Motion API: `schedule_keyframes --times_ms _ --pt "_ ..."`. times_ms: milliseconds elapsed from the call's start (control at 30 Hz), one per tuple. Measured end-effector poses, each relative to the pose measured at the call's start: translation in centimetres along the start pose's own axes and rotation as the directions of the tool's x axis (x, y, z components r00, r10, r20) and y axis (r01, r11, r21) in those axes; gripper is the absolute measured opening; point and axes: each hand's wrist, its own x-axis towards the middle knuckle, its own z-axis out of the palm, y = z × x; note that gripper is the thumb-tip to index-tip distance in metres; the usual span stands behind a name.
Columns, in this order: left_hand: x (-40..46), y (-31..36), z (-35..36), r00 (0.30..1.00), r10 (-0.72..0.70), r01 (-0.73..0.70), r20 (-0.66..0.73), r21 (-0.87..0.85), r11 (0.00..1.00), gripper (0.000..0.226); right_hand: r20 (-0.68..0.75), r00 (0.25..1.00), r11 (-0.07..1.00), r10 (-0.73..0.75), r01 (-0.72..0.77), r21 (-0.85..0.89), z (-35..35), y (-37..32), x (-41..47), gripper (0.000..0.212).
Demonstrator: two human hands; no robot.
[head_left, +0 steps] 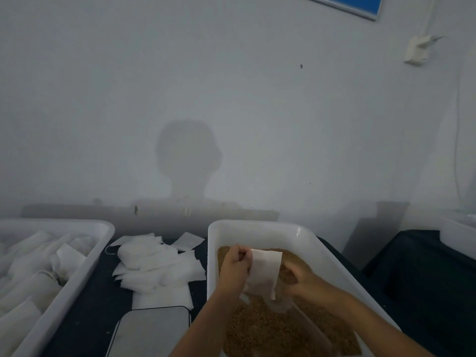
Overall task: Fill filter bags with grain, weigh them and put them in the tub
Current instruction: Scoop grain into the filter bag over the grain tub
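- Scale (152,331) at near edge of bench (90,300), grey platform, cut off by bottom of frame, between the two tubs.
- Grain tub (260,229) right of scale, white, brown grain (260,328) covering its floor; clear scoop-like piece partly sunk in grain near front, too blurred to identify.
- Left hand (235,266) above grain, fingers curled, pinching left top edge of filter bag (265,273).
- Filter bag white, hanging roughly upright over grain tub, lower end just above or touching grain, cannot tell which.
- Right hand (302,278) just right of bag, fingers curled against bag's right side; grip on bag or on grain unclear.
- Loose pile of empty bags (157,264) on bench behind scale, flat white squares overlapping, one with a string loop at left.
- Second white tub (103,229) at left edge of bench, holding filled bags (33,284) lying packed side by side.
- Third white container (457,234) at far right, only a corner visible.
- Wall (231,86) behind bench, head-and-shoulders shadow (188,155) on it, blue-framed board (350,3) top right, socket (418,48) with cable below it.
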Motion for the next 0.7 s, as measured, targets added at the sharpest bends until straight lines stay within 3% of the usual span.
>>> schedule_keyframes --times_ms 67,167,300,433,600,700 --pt "0.0 0.1 0.1 1.0 0.009 -0.008 0.019 -0.06 0.998 0.017 -0.141 0.989 0.987 -0.051 0.071 0.142 0.5 -0.5 0.1 0.035" --pt "0.0 0.3 0.2 1.0 0.022 -0.021 0.004 -0.117 0.993 0.018 -0.428 0.895 0.988 -0.128 0.154 0.026 1.1 -1.3 0.1 0.007" --pt "-0.5 0.6 0.4 0.996 0.087 -0.082 0.02 -0.193 0.978 0.008 -0.554 0.791 0.965 -0.259 0.231 -0.122 0.7 -2.8 -0.5 0.034" --pt "-1.0 1.1 0.8 0.97 0.2 -0.188 0.136 -0.092 0.978 0.032 -0.597 0.772 0.963 -0.221 0.268 -0.01 0.1 -3.6 -0.8 0.03" --pt "-1.3 1.6 0.6 0.96 0.238 -0.22 0.147 -0.128 0.967 0.015 -0.638 0.746 0.96 -0.192 0.277 0.034 -0.5 -4.2 -1.7 0.018" --pt "-1.9 2.4 0.2 0.964 0.228 -0.213 0.138 -0.119 0.97 0.015 -0.662 0.731 0.961 -0.167 0.272 0.058 -0.1 -4.7 -2.2 0.023"
